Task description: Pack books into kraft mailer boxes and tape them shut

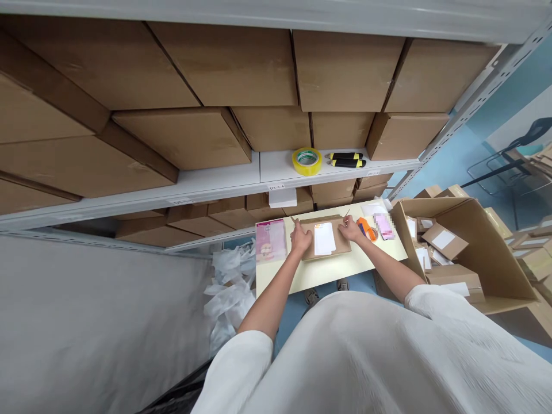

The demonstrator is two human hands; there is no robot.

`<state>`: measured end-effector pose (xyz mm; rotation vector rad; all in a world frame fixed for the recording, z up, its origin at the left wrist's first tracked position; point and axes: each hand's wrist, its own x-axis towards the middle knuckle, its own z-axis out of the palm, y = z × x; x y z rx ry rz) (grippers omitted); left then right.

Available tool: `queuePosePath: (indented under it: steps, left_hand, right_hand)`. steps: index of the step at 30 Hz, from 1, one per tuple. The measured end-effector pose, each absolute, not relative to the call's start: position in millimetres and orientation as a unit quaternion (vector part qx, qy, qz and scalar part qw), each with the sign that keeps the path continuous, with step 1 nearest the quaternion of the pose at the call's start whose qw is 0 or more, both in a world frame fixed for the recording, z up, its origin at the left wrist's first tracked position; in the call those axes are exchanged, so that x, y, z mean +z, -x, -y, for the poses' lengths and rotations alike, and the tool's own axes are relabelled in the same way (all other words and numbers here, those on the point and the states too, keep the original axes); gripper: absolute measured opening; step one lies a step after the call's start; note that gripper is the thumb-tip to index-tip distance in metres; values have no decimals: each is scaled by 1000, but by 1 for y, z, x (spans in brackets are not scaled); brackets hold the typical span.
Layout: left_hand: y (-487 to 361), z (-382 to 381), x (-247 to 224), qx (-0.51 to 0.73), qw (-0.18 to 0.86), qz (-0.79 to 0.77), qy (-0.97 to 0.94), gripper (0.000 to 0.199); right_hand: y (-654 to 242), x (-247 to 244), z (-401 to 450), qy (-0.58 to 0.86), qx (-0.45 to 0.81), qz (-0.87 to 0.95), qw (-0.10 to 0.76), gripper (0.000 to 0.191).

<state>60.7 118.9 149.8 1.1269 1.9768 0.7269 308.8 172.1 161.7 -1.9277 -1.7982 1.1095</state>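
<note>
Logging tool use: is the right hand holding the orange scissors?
No, the scissors lie on the table beside the right hand, which rests on the cardboard mailer.

Both bare arms reached forward out of loose white sleeves (233, 368): the left forearm (271, 299) rose from 7 o'clock, the right forearm (388, 270) slanted in from 4 o'clock. The left hand (301, 238) lay palm down with its fingers toward 12 o'clock, the right hand (351, 229) palm down with its fingers toward 10 o'clock, the two hands well apart
</note>
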Motion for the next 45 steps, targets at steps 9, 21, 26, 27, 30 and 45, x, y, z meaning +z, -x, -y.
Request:
queuePosePath:
  steps: [9,21,26,27,30,45]
  left_hand:
    - [-52,-93,157,376,308,-738,-468,97]
    - [-38,-20,158,285,291,-772,-488,84]
    - [-34,-27,185,264,178,-779,-541,58]
    - [-36,-33,189,264,189,-755,-570,51]
    - [-45,-52,194,228,222,-703,-636,40]
    - [-41,-65,169,253,277,-724,-578,20]
  right_hand:
    - [-314,164,-150,612,324,685,228,33]
    - [-347,175,-115,627,312,714,16,36]
    - [-343,202,-121,616,275,738,-7,35]
    - [-340,206,-124,595,267,758,8,34]
    - [-331,212,-136,520,239,820,31,33]
    - [-327,209,-173,482,254,836,70,61]
